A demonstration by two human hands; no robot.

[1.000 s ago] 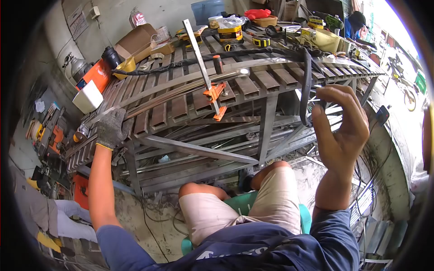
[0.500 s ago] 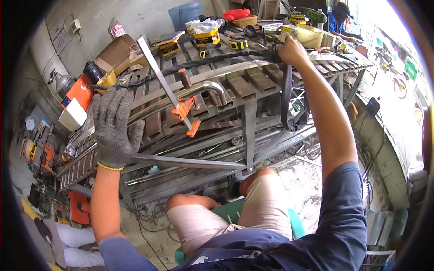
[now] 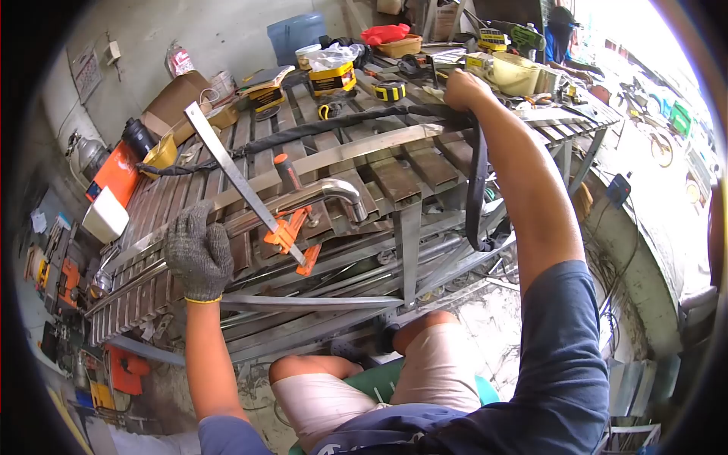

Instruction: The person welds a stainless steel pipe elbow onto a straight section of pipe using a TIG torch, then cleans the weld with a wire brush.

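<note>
My left hand (image 3: 199, 254), in a grey knitted glove, is curled over the straight part of a shiny steel pipe (image 3: 303, 196) at the near edge of the slatted metal bench. The pipe's right end bends downward. A bar clamp (image 3: 284, 233) with orange jaws sits on it, its long bar tilted up to the left. My bare right hand (image 3: 464, 92) is closed at the far right of the bench, above a black sleeved cable (image 3: 326, 127). Its fingertips are hidden, so what it holds cannot be made out. The cable crosses the bench and hangs in a loop below my right wrist.
On the slatted bench (image 3: 436, 136) lie a flat metal bar (image 3: 371, 144), a tape measure (image 3: 390, 92), a yellow-black box (image 3: 332, 79) and a cream bowl (image 3: 516, 73). Metal lengths rest on the shelf below. Another person (image 3: 560, 34) is at the far right.
My left hand has gone from open and raised to curled over the steel pipe, lower and to the right. My right hand stays by the black cable. The view has shifted slightly.
</note>
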